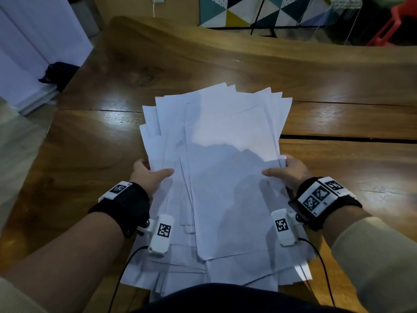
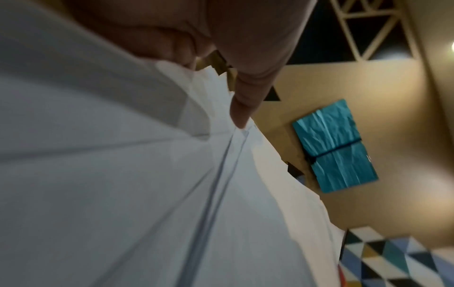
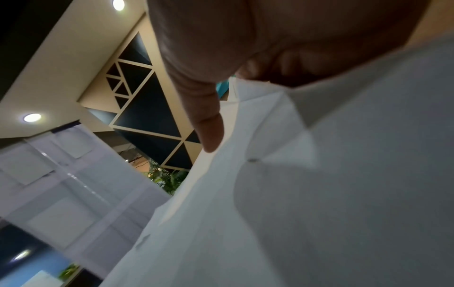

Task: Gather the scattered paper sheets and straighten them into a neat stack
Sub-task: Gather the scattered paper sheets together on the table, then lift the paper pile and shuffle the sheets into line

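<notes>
While fanned, paper sheets [image 1: 216, 177] in both hands' fingers [image 1: 165, 172].

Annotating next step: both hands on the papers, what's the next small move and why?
Probably stand the papers on edge and tap them on the table: the left hand and right hand grip both sides, but the far corners still fan out unevenly.

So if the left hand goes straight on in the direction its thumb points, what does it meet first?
The left hand points right, across the paper sheets. Beyond them, probably the right hand on the opposite edge.
</notes>
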A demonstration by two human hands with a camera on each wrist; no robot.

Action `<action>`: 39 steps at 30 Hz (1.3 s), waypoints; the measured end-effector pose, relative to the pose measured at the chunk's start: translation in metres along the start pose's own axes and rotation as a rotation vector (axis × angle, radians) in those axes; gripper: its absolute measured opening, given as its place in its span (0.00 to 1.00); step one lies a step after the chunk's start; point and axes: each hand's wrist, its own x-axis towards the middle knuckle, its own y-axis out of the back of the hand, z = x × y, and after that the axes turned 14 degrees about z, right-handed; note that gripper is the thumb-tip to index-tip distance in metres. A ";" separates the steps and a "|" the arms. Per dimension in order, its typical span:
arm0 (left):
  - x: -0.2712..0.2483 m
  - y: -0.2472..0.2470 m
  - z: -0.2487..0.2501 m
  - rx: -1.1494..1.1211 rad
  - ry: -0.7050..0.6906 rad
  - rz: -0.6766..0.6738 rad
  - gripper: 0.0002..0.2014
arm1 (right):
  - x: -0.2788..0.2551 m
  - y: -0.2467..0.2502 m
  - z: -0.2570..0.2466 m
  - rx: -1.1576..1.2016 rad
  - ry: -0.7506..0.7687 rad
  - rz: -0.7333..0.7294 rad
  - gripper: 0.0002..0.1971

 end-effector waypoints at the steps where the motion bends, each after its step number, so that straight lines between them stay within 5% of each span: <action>1: 0.001 -0.002 -0.003 -0.013 0.028 -0.048 0.46 | -0.003 -0.004 -0.002 0.018 0.025 -0.017 0.28; 3: -0.004 -0.010 -0.008 0.006 0.000 -0.092 0.40 | -0.010 -0.017 -0.010 0.076 0.038 -0.067 0.28; 10: -0.015 -0.010 -0.016 -0.061 -0.068 -0.119 0.48 | -0.007 -0.030 -0.019 -0.053 -0.006 -0.130 0.27; 15: -0.036 -0.012 -0.009 0.051 -0.148 -0.115 0.35 | -0.014 -0.034 -0.023 0.074 -0.060 -0.220 0.10; 20: -0.054 0.003 0.017 -0.072 -0.280 -0.093 0.29 | -0.014 -0.014 -0.027 0.224 -0.101 -0.202 0.10; 24: -0.073 0.032 0.060 -0.201 -0.360 -0.159 0.11 | -0.030 0.023 -0.046 0.399 0.001 -0.223 0.04; 26: -0.083 0.044 0.085 -0.244 -0.441 -0.206 0.07 | -0.041 0.039 -0.061 0.507 0.050 -0.230 0.10; 28: -0.095 0.054 0.108 -0.260 -0.561 -0.214 0.08 | -0.053 0.050 -0.079 0.557 0.139 -0.130 0.17; 33: -0.130 0.059 0.140 -0.381 -0.866 -0.128 0.13 | -0.091 0.069 -0.116 0.671 0.441 0.241 0.19; 35: -0.143 0.059 0.143 -0.392 -0.944 -0.075 0.13 | -0.103 0.075 -0.120 0.723 0.518 0.279 0.12; 39: -0.151 0.055 0.133 -0.452 -0.995 -0.001 0.20 | -0.122 0.083 -0.113 0.803 0.582 0.251 0.14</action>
